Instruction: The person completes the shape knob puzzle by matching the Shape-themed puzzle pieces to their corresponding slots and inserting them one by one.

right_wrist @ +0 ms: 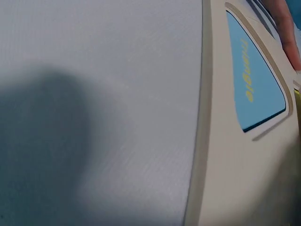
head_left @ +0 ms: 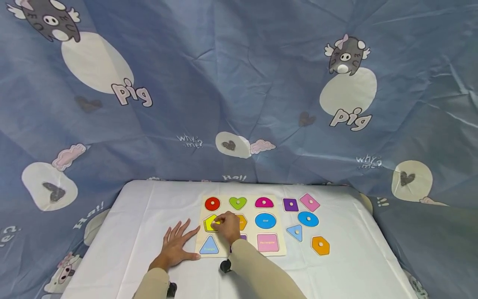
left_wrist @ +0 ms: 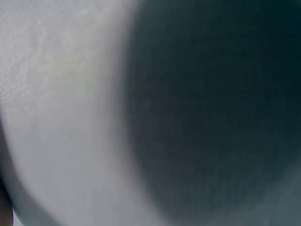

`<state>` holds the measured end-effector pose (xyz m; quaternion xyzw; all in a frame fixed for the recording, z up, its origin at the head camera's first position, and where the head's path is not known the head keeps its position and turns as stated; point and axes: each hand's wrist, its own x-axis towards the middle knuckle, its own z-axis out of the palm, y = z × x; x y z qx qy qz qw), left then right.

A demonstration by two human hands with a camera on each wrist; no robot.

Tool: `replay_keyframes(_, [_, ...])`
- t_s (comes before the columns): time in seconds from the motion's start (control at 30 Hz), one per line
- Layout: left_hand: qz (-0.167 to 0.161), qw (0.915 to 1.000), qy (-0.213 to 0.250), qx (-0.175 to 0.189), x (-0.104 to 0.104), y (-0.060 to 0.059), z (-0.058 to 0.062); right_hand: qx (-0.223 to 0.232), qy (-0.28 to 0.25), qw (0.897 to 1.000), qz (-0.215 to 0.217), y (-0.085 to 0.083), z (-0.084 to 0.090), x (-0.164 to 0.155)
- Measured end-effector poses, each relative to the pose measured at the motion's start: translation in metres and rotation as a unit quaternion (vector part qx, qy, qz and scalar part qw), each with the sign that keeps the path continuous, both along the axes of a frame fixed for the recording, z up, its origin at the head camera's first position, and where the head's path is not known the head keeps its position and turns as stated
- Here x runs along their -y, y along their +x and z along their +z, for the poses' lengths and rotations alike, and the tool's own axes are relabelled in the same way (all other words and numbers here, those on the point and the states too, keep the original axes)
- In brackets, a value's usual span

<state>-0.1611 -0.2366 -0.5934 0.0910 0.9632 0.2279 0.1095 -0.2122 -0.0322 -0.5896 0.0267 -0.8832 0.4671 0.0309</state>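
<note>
Right hand (head_left: pixel 228 226) pinching yellow pentagon (head_left: pixel 210 223) over board (head_left: pixel 278 249); left hand (head_left: pixel 178 245) flat, released. Risk: rotated piece jamming, board sliding

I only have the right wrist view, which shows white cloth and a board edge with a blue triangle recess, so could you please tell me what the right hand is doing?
Observer: The right hand pinches the yellow pentagon piece over the puzzle board.
Operator: And where is the left hand, please?
Observer: The left hand rests flat, fingers spread, on the white tablecloth, touching the board's left edge.
Operator: Are any pieces off the board?
Observer: Yes, five lie right of it, including an orange hexagon piece.
</note>
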Motion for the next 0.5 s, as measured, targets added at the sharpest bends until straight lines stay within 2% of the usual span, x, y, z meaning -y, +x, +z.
replay_keyframes(0.23, [0.0, 1.0, -0.002, 0.0, -0.001, 0.002, -0.002, 0.012, 0.021, 1.0, -0.009, 0.003, 0.003, 0.006])
replay_keyframes(0.5, [-0.004, 0.9999, 0.004, -0.009, 0.001, -0.001, -0.005, 0.052, 0.014, 0.998, -0.027, -0.002, 0.002, 0.011])
